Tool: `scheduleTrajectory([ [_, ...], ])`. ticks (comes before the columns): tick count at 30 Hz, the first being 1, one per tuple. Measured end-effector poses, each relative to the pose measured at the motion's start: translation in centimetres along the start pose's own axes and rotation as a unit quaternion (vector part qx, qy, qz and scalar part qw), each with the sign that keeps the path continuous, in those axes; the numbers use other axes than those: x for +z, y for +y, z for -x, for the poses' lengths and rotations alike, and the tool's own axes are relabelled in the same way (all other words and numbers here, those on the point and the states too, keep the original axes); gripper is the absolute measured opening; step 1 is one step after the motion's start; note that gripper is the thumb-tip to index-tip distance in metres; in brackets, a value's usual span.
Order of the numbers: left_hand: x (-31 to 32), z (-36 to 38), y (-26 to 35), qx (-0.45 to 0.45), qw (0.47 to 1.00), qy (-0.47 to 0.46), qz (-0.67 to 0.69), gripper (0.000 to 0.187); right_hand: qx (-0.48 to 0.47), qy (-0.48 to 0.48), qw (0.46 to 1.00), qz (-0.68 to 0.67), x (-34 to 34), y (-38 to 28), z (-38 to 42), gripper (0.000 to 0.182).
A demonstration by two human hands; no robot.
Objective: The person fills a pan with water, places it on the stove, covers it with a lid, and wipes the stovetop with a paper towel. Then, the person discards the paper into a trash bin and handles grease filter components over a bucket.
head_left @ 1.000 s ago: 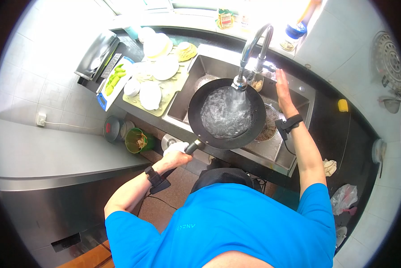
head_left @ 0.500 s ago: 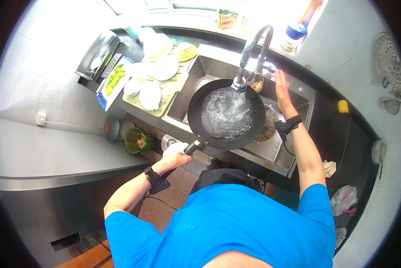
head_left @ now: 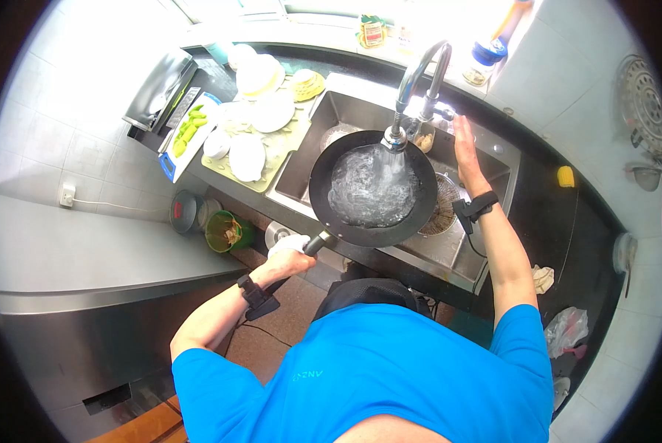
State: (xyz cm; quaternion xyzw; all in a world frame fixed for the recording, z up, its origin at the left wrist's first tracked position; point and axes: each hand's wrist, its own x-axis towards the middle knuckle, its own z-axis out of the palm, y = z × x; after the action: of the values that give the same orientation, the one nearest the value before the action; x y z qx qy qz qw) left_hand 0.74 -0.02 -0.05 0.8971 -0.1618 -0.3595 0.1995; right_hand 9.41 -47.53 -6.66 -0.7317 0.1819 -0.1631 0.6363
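Note:
My left hand [head_left: 290, 258] grips the black handle of a dark wok [head_left: 327, 210], holding it over the steel sink [head_left: 456, 247]. Water pours from the tall curved tap [head_left: 412, 81] into the wok and foams inside it. My right hand [head_left: 464, 144] reaches to the tap's lever behind the wok, fingers extended and touching it. A round wire strainer [head_left: 445, 210] lies in the sink, partly hidden under the wok's right edge.
Left of the sink, a green mat [head_left: 283, 148] carries white plates and bowls [head_left: 248, 156]. A blue-rimmed tray of green vegetables [head_left: 187, 133] lies beside it. A green bucket [head_left: 228, 231] stands on the floor. A yellow sponge [head_left: 565, 175] and rags lie on the dark counter at right.
The water level in the wok has risen a little. Both hands and the wok stay almost where they were.

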Motion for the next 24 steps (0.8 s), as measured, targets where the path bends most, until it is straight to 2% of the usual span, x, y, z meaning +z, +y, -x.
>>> scheduleTrajectory([
  [5,-0.5,0.1,0.6,-0.019,1.0,-0.014,-0.006,0.02,-0.002,0.003,1.0,0.003,0.0,0.1,0.0,0.085],
  [24,-0.2,-0.2,0.4,0.0,1.0,0.002,-0.029,0.021,-0.003,0.015,1.0,0.011,0.1,0.3,-0.3,0.085],
])
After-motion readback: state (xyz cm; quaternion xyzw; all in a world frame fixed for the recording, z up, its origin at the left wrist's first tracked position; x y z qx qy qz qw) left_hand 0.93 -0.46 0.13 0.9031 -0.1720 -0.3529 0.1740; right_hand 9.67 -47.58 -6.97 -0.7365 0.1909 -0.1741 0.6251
